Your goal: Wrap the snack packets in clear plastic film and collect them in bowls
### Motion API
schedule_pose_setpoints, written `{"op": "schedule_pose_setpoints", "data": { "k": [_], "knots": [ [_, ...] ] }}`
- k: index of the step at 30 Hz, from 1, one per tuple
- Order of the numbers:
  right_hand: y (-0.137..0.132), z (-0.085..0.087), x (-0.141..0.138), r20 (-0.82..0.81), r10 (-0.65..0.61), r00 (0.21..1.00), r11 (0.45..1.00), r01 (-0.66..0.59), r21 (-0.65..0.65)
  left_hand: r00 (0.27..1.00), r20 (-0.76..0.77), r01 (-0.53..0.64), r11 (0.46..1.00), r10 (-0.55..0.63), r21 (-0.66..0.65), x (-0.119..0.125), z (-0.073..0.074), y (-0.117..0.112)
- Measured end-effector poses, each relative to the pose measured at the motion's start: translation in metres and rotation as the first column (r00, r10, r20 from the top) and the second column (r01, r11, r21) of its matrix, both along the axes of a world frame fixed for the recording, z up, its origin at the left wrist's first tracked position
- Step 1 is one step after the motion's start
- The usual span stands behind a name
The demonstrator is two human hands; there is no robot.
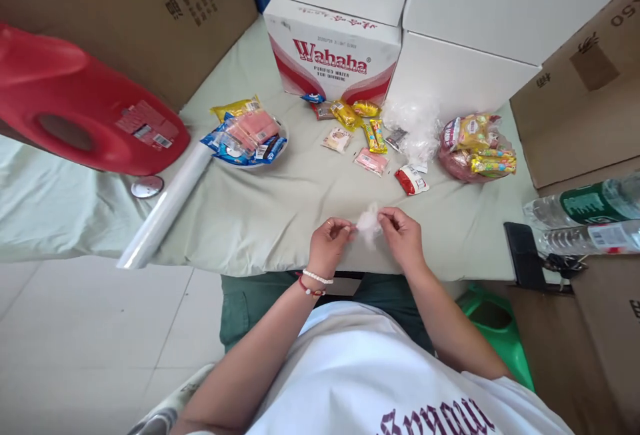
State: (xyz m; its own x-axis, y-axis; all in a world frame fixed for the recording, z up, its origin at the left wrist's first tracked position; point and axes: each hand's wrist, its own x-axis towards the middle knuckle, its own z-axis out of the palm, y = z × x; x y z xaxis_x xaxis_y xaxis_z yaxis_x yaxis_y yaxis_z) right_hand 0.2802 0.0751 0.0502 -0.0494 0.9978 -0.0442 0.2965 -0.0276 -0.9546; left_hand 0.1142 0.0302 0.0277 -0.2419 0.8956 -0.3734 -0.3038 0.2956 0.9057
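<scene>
A small crumpled piece of thin, whitish plastic film (369, 224) hangs between my two hands over the front of the table. My left hand (330, 243) pinches its left edge with thumb and forefinger. On the other side, my right hand (401, 235) grips its upper right edge in the same way. Beyond my hands lie wrapped snacks: a red and white packet (412, 180), a pink packet (371, 161), a cream-coloured packet (337, 140) and yellow packets (346, 115). A heap of clear plastic wrap (415, 129) sits behind the red and white packet.
A bowl (285, 148) piled with snacks stands left, and a reddish bag or bowl of snacks (453, 158) right. At left are a film roll (167, 205), a round lid (147, 186) and a red jug (90, 101). Boxes (333, 55) line the back; bottles (590, 205) lie right.
</scene>
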Motion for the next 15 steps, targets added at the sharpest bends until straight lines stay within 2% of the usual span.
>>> {"op": "schedule_pose_setpoints", "data": {
  "k": [3,5,8,10,12,15],
  "knots": [
    [0.004,-0.004,0.015,-0.082,-0.057,0.995,0.993,0.048,-0.103,0.994,0.089,-0.058,0.998,0.061,-0.027,-0.007,0.002,-0.003],
    [0.001,-0.006,0.018,-0.037,-0.076,0.996,0.994,0.073,-0.077,0.996,0.084,-0.040,0.999,0.042,-0.031,-0.004,0.006,-0.006],
    [-0.009,-0.008,0.013,0.070,-0.049,0.996,0.999,0.048,0.022,0.997,-0.046,0.055,0.998,-0.054,0.019,0.007,0.010,-0.008],
    [-0.013,-0.010,0.007,0.083,-0.015,0.996,0.999,0.013,0.030,0.991,-0.107,0.086,0.996,-0.081,0.036,0.012,0.008,-0.006],
    [-0.013,-0.012,0.005,0.027,-0.003,1.000,1.000,0.003,-0.009,0.997,-0.026,0.070,0.997,-0.070,0.014,0.011,0.005,-0.004],
    [-0.007,-0.014,0.009,-0.139,-0.050,0.989,0.991,0.031,-0.131,0.981,0.191,0.043,0.998,-0.034,-0.044,0.002,0.003,-0.003]
  ]
}}
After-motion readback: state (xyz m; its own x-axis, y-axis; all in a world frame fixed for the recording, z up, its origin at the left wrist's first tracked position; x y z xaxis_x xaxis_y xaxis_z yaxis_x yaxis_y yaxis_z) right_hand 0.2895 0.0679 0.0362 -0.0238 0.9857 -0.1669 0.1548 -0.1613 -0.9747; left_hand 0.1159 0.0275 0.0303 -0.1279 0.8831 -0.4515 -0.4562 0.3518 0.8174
